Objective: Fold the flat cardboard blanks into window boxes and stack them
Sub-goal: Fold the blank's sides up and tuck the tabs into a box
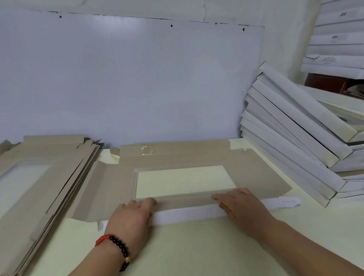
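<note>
A flat grey-brown cardboard blank (178, 157) with a clear rectangular window lies on the pale table in front of me. Its near flap (185, 214) is turned up and over, showing its white side. My left hand (131, 215) presses on the left part of that flap, fingers curled over the fold line. My right hand (240, 206) presses on the right part the same way. A pile of unfolded blanks (50, 167) lies to the left. Several folded white boxes (294, 135) lean in a slanted stack at the right.
A whiteboard (120, 77) leans on the wall behind the table. More white boxes (345, 42) are piled high at the far right, over a dark red shelf. The pale table (194, 254) stretches toward me between my forearms. A bead bracelet circles my left wrist.
</note>
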### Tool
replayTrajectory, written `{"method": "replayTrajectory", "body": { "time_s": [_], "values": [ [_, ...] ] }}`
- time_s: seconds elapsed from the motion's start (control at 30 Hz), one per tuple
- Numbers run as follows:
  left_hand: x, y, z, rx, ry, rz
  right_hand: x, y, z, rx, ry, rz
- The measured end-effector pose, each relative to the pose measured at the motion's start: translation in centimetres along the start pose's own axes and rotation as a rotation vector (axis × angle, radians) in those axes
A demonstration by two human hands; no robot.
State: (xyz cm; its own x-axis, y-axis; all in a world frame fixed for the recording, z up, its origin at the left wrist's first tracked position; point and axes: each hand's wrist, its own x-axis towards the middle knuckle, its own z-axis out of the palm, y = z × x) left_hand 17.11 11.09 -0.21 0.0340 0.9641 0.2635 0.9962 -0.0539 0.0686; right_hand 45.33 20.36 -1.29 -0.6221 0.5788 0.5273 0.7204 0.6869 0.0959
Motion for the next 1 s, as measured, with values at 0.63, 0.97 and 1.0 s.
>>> {"method": "replayTrajectory", "body": {
  "time_s": [0.63,0.97,1.0],
  "values": [
    [2.7,1.1,3.0,0.066,-0.169,0.213,1.0,-1.9,3.6,-0.01,-0.101,-0.225],
    [6.3,2.0,2.5,0.023,-0.292,0.002,6.9,-4.2,3.8,0.008,-0.476,0.032],
    [6.4,2.1,3.3,0.05,-0.283,-0.003,7.1,-4.7,4.0,-0.007,-0.471,0.053]
  ]
}}
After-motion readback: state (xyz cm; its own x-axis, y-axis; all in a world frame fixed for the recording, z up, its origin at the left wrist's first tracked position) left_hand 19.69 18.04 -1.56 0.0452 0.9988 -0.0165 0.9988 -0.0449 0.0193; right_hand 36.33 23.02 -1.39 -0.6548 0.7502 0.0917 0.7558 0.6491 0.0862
